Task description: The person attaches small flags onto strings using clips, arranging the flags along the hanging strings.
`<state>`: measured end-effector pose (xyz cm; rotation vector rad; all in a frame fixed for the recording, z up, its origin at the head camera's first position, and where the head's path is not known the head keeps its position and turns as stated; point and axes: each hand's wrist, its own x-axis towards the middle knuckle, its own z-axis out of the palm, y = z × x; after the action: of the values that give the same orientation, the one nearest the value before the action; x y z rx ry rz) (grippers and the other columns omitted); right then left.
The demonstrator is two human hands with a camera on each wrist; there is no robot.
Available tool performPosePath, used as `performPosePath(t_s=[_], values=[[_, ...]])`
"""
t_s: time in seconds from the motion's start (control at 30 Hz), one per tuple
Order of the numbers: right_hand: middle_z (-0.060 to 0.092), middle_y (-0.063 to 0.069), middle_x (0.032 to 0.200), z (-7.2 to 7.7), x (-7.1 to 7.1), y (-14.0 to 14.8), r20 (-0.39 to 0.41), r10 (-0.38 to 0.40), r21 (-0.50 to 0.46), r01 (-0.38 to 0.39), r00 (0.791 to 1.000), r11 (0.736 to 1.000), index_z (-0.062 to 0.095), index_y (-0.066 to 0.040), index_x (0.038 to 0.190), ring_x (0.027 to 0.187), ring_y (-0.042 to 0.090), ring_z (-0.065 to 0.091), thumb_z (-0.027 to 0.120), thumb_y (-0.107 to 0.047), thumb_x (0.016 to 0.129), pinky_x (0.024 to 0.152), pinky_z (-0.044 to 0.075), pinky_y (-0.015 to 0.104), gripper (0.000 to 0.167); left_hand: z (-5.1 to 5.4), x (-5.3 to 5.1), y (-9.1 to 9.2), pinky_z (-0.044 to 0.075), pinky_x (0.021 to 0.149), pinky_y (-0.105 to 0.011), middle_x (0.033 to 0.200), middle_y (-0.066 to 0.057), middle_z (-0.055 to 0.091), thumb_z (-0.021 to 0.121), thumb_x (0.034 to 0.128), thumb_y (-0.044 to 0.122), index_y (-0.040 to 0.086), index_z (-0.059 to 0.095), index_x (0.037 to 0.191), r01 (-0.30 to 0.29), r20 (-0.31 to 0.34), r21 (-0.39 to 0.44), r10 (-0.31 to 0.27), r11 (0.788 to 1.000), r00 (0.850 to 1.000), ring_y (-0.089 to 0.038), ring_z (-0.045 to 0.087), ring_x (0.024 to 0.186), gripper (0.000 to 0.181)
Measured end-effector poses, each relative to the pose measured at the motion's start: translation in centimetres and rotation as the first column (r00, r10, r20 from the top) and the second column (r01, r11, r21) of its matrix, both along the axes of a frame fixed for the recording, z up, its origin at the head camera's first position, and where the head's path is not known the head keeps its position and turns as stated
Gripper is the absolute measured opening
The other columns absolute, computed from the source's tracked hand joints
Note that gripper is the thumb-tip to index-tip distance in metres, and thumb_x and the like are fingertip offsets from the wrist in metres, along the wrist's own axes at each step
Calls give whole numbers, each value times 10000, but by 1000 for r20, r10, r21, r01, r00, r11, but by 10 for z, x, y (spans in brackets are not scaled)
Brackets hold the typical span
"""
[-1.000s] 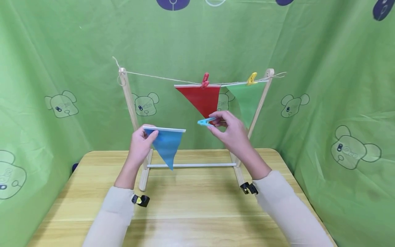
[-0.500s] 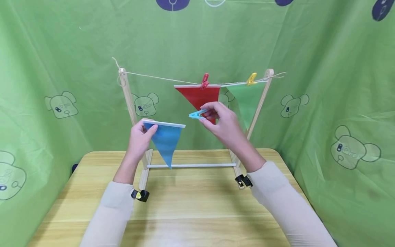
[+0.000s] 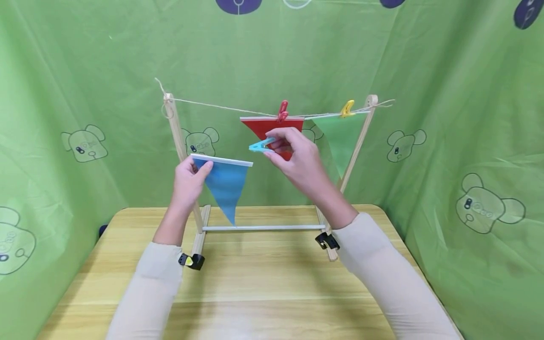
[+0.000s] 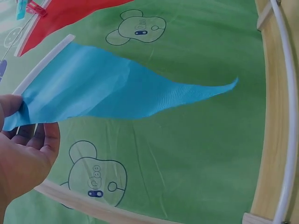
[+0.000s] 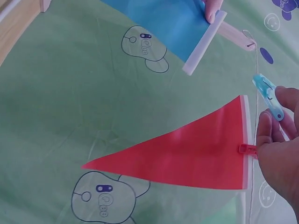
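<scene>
My left hand point(image 3: 189, 182) pinches a blue triangular pennant point(image 3: 227, 186) near the left end of its white top strip; its tip hangs down. The right hand point(image 3: 299, 158) holds a light blue clothespin point(image 3: 260, 145) between thumb and fingers, to the right of and above the pennant, apart from it. Behind the right hand, a red pennant point(image 3: 260, 126) hangs from the string point(image 3: 221, 107) by a red clothespin point(image 3: 282, 111). Further right hangs a green pennant point(image 3: 342, 139) under a yellow clothespin point(image 3: 346, 108). In the left wrist view, the blue pennant point(image 4: 107, 84) shows its whole length.
Two wooden posts point(image 3: 175, 127) carry the string, which is tied at both ends. A white rod point(image 3: 272, 227) joins their feet on the wooden table point(image 3: 255, 293). Green printed cloth point(image 3: 127, 56) surrounds the table at the back and sides.
The right hand has moved left and up with the light blue clothespin. My left hand has risen slightly, lifting the blue pennant closer to the string. The hanging pennants stay put.
</scene>
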<state>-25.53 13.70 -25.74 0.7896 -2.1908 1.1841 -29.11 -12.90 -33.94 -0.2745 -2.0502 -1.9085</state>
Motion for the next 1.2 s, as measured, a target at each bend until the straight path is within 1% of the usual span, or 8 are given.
performPosePath(t_s=[0.07,0.17,0.3,0.4,0.5,0.7,0.97,1.2], values=[[668,144,1115,3,0,-3,-11,10,-7,-10,1000,1000,640,29,1232,988,277,675,786,-15,894,880,615,320,370,3,-1,0,569,859,-220,1033,-42,655,632,1024,122,-81,602,1197,-5,0,-3,5,1000,1000,-134,629,934,269],[670,160,1116,9,-1,-8,-30,23,-10,-24,999,1000,637,27,1220,990,289,674,792,-5,885,886,616,355,370,8,-2,0,573,894,-241,1068,-63,660,629,1024,115,-76,599,1200,-10,-1,4,10,1000,1000,-140,638,961,261],[666,132,1115,17,-1,-15,-65,29,12,-28,997,1000,646,16,1207,984,227,671,797,-24,887,887,618,358,356,15,-4,1,572,913,-246,1040,-5,674,637,1018,108,-51,617,1167,-22,-8,28,22,999,1000,-125,651,963,218],[670,113,1117,25,-4,-19,-94,35,25,-33,995,999,656,13,1205,969,205,676,795,-32,891,880,619,343,346,19,-6,1,567,888,-234,990,44,678,648,1013,107,-19,637,1113,-34,-23,48,35,998,999,-114,649,939,161],[698,117,1114,34,-7,-23,-114,42,35,-38,993,999,660,18,1205,949,191,681,794,-25,890,871,617,312,345,23,-8,3,568,866,-231,964,61,684,660,1007,109,16,648,1074,-44,-32,63,46,997,998,-115,649,919,116],[693,131,1096,48,-10,-29,-88,25,52,-21,996,998,643,21,1221,950,163,677,793,-44,897,871,599,246,363,32,-10,5,568,915,-255,990,47,688,667,1006,119,51,654,1059,-58,-10,100,59,993,998,-126,655,956,88],[648,121,1124,58,-18,-31,-73,7,74,-1,997,997,645,22,1229,981,169,654,782,-69,914,900,585,237,355,43,-13,9,574,968,-294,1002,17,687,648,1016,111,90,662,1051,-59,7,155,59,986,998,-140,663,978,43],[644,81,1136,67,-22,-37,-51,-10,103,15,999,995,630,-19,1265,1007,140,633,786,-136,923,911,566,200,393,49,-18,9,567,893,-241,946,28,679,628,1024,89,80,661,1062,-45,-6,231,47,972,999,-113,648,920,52]])
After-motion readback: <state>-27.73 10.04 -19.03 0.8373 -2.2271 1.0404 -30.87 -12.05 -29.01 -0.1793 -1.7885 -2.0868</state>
